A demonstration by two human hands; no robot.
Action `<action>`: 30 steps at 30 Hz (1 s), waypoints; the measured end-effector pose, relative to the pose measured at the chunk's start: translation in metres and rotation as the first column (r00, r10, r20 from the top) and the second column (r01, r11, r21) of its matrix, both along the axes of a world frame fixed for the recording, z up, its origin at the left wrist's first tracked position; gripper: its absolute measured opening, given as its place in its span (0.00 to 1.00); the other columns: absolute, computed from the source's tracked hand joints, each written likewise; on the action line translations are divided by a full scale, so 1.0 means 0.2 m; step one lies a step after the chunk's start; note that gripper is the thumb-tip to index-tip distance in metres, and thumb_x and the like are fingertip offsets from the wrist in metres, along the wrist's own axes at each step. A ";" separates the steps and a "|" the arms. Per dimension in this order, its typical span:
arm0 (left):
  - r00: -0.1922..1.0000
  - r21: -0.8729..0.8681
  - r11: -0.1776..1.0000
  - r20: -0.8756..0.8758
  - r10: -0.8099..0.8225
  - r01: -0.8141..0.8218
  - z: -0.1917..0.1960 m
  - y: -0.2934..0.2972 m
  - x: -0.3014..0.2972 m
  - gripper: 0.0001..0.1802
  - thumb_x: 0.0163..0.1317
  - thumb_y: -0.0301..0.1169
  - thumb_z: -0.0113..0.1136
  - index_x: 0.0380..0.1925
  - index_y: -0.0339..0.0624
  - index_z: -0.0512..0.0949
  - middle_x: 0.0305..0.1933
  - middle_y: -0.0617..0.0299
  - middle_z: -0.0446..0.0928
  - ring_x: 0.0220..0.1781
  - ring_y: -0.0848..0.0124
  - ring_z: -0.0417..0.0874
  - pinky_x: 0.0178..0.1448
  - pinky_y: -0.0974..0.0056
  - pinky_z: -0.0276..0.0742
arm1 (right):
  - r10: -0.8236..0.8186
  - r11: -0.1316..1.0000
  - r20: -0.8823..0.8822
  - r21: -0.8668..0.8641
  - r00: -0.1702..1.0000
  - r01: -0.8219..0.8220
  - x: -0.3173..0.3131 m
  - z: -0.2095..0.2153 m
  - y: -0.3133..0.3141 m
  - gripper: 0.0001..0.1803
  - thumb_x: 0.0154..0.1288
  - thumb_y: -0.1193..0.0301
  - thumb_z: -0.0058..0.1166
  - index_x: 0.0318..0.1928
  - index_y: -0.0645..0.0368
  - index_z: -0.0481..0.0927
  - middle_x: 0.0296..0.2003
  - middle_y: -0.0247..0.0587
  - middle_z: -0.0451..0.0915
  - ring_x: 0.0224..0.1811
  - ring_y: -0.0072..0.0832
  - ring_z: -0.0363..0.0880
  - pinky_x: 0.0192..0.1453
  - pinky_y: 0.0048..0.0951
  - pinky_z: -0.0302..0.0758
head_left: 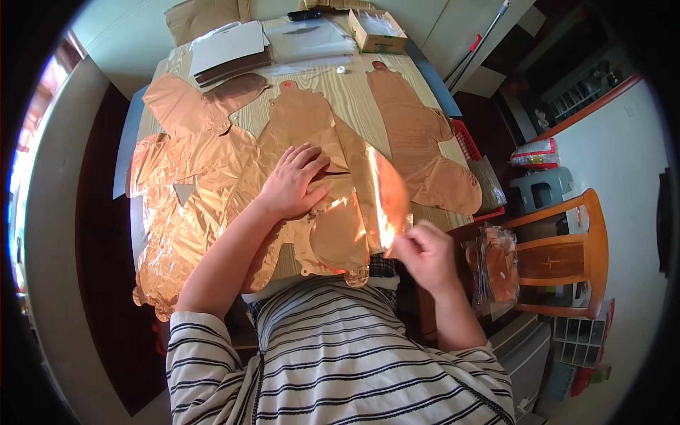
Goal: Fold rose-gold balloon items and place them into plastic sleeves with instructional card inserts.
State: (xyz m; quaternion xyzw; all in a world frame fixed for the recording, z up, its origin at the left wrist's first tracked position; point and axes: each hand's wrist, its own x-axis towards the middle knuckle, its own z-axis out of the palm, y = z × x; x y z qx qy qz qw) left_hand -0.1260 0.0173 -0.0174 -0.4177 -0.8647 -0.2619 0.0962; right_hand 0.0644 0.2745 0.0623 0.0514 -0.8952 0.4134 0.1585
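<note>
A flat, copper-coloured foil balloon [301, 127] lies in front of me, its lower end reaching the near table edge. My left hand [296, 183] rests on it with fingers stretched out, pressing the foil. At the near right, my right hand [427, 256] is closed on the edge of a shiny foil flap, which is lifted, bent and slightly blurred. A larger crumpled foil balloon [205, 191] spreads over the left of the table, partly under my left forearm. Another flat foil balloon [407, 134] lies on the right.
At the back of the wood-grain table [347, 95] are a stack of grey-white boards [230, 46], clear plastic bags [308, 42] and a cardboard box [377, 32]. A red basket [465, 140] adjoins the right edge. Bagged foil pieces [498, 265] rest by a wooden chair [556, 258].
</note>
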 end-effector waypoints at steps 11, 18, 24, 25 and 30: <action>0.999 -0.034 0.999 0.008 0.042 -0.041 -0.05 -0.01 -0.01 0.22 0.71 0.32 0.49 0.62 0.36 0.75 0.71 0.50 0.70 0.78 0.52 0.64 0.83 0.47 0.54 | 0.620 0.776 -0.003 -0.148 0.785 -0.613 -0.26 -0.19 -0.31 0.08 0.66 0.68 0.64 0.35 0.60 0.84 0.42 0.44 0.85 0.45 0.37 0.84 0.56 0.37 0.78; 0.998 -0.072 0.997 0.044 0.040 -0.037 -0.02 -0.01 -0.01 0.25 0.70 0.31 0.48 0.66 0.36 0.72 0.73 0.51 0.68 0.80 0.54 0.61 0.84 0.48 0.51 | 0.139 0.971 -0.042 0.203 0.989 -0.128 -0.58 -0.38 -0.05 0.22 0.78 0.61 0.50 0.62 0.63 0.79 0.64 0.55 0.78 0.68 0.42 0.76 0.72 0.43 0.71; 0.996 -0.011 0.999 0.077 0.045 -0.045 -0.02 -0.01 -0.01 0.26 0.70 0.30 0.50 0.67 0.36 0.70 0.72 0.45 0.69 0.79 0.50 0.64 0.83 0.46 0.54 | 0.215 0.794 0.233 0.524 0.948 -0.309 -0.59 -0.37 -0.13 0.41 0.79 0.49 0.42 0.78 0.65 0.55 0.81 0.52 0.50 0.84 0.48 0.45 0.84 0.56 0.40; 0.995 0.030 0.998 0.093 0.048 -0.051 -0.02 -0.01 -0.01 0.25 0.71 0.30 0.50 0.67 0.36 0.70 0.71 0.44 0.70 0.77 0.49 0.66 0.82 0.46 0.55 | 0.220 0.786 0.237 0.532 0.946 -0.315 -0.58 -0.37 -0.14 0.41 0.79 0.49 0.42 0.79 0.65 0.55 0.81 0.52 0.50 0.84 0.48 0.44 0.84 0.56 0.38; 0.989 0.187 0.981 0.143 0.033 -0.060 -0.02 -0.01 -0.02 0.24 0.75 0.30 0.49 0.68 0.37 0.69 0.65 0.41 0.75 0.69 0.46 0.74 0.77 0.47 0.63 | 0.256 0.745 0.253 0.564 0.933 -0.357 -0.59 -0.39 -0.14 0.42 0.79 0.47 0.39 0.79 0.64 0.52 0.82 0.51 0.46 0.85 0.45 0.39 0.85 0.54 0.33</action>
